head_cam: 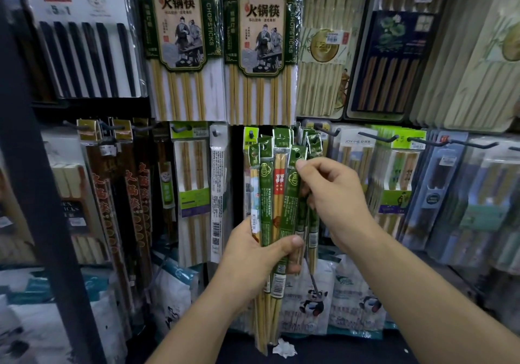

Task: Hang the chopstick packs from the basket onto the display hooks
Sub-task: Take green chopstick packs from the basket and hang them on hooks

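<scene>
My left hand [254,262] grips a bundle of several narrow green chopstick packs [271,209], held upright in front of the display. My right hand [332,197] pinches the top of the rightmost green pack [292,183] in that bundle, thumb near its punched header. Just behind, more green packs [312,144] of the same kind hang from a display hook whose tip I cannot make out. The basket is not in view.
Two large hotpot chopstick packs [260,54] hang above. Dark metal hooks [374,137] jut out at the right with boxed chopstick sets on them. Red-lettered long packs [135,200] hang left. A black shelf post [42,195] stands at left. Panda-printed bags [312,304] sit below.
</scene>
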### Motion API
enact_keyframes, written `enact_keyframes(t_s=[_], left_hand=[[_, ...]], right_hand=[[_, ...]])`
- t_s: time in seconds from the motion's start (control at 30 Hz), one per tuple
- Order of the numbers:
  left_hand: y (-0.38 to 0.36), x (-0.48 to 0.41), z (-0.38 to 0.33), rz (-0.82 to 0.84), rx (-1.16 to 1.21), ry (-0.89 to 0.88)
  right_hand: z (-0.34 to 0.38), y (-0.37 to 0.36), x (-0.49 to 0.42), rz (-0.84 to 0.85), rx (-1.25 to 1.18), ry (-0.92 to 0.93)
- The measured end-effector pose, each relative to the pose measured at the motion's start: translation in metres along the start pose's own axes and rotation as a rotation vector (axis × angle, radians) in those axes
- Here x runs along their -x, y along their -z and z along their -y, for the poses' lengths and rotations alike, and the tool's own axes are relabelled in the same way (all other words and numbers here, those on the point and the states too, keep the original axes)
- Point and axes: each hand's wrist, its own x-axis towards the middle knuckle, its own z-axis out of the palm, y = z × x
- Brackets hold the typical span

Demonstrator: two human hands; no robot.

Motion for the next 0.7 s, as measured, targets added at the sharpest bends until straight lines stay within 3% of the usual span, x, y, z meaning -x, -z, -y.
enact_keyframes(t_s=[0.23,0.4,0.7], left_hand=[[0.004,-0.002,0.002,-0.13,-0.031,-0.019],[0.006,-0.001,0.005,-0.113,0.07,0.025],[0.009,-0.001,0.007,-0.112,0.021,0.046]], right_hand=[[0.007,0.01,-0.021,-0.144,0.034,0.001],[0.01,0.013,-0.037,-0.169,0.112,-0.009],[0.003,0.013,-0.043,-0.189,0.138,-0.006]])
